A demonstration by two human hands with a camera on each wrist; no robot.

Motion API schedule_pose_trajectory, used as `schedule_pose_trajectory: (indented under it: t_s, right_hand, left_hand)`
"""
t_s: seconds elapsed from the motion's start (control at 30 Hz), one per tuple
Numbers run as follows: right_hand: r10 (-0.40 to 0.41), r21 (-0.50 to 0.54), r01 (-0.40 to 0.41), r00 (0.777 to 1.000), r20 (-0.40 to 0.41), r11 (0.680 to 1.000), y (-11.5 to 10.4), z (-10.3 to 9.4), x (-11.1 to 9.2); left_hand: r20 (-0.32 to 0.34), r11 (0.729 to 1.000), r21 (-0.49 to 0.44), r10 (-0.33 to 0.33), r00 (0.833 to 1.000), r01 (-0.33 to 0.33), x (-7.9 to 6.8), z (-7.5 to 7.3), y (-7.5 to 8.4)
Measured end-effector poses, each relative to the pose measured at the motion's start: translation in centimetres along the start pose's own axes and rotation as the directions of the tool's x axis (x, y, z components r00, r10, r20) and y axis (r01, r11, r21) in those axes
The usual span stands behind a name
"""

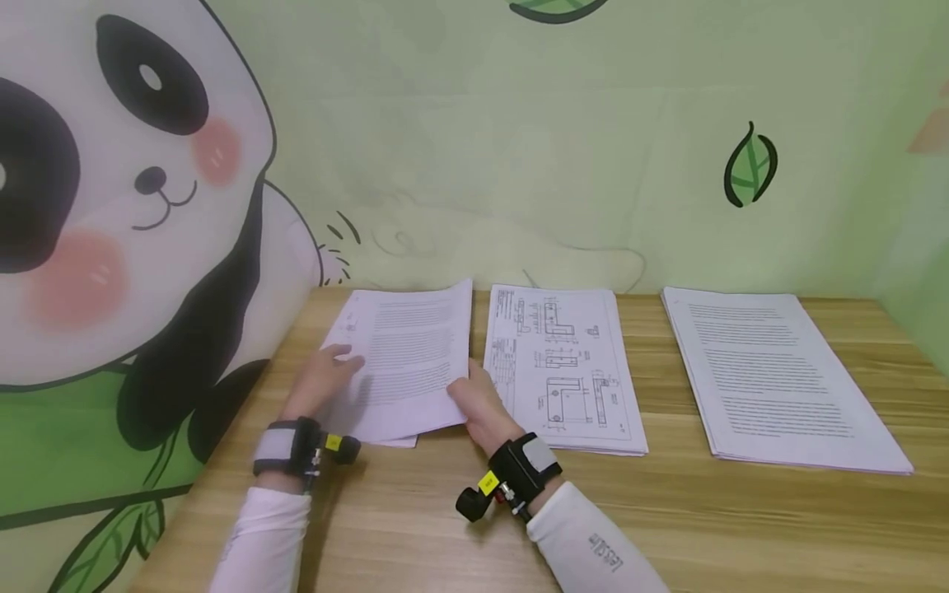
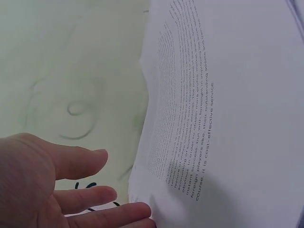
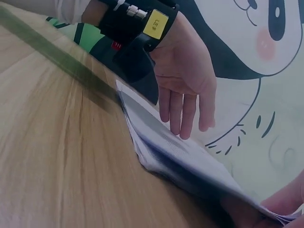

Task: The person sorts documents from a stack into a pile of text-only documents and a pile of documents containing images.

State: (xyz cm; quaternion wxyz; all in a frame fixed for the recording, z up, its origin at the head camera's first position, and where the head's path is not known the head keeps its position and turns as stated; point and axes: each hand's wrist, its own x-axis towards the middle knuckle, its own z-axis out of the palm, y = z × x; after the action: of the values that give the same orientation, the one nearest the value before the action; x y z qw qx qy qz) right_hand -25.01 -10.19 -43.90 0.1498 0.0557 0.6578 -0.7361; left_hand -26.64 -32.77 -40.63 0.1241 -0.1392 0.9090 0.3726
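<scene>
My right hand (image 1: 483,405) grips the right edge of printed sheets (image 1: 411,354), its thumb on top. That edge is raised off the table and the sheets tilt to the left. At their left side is my left hand (image 1: 324,380), thumb and fingers extended, its fingertips (image 2: 137,211) by the paper edge in the left wrist view. The right wrist view shows the same left hand (image 3: 187,80) with straight fingers hanging at the sheets (image 3: 190,154). How many sheets are held cannot be told. Another white sheet (image 1: 404,443) pokes out underneath.
Beside the right hand lies a stack of technical drawings (image 1: 571,371). Farther right is a stack of text pages (image 1: 778,379). All rest on a wooden table (image 1: 415,527), against a green wall (image 1: 519,165) with a painted panda (image 1: 148,165) at left.
</scene>
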Motion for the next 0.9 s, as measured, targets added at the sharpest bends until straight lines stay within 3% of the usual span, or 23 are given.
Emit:
schedule_pose_trajectory:
  t_s: [0.17,0.4,0.6,0.7,0.9]
  right_hand:
    - [-0.031,-0.037,0.03,0.999,-0.044,0.999,-0.7,-0.4,-0.3]
    - [0.011,0.097,-0.01,1.0,-0.012,0.995,-2.4,-2.1,-0.8]
    - [0.001,0.161,-0.005,1.0,0.026,0.987,-3.3,-4.1,-0.9]
    - [-0.022,0.134,0.018,0.999,0.032,0.991,-3.8,-5.0,-1.1]
    - [-0.042,0.046,0.041,0.999,0.023,0.998,-4.8,-7.3,-1.4]
  left_hand:
    - [-0.006,1.0,-0.024,0.0,1.0,-0.001,0.1,-0.1,0.3]
    - [0.009,0.982,-0.191,0.001,1.0,0.001,-0.1,-0.4,0.4]
    - [0.113,0.904,-0.426,0.047,0.993,0.005,-0.4,-0.1,1.1]
    - [0.102,0.861,-0.506,0.119,0.988,-0.051,-0.5,0.3,1.5]
    - [0.084,0.825,-0.531,0.28,0.956,-0.195,-2.1,1.0,3.3]
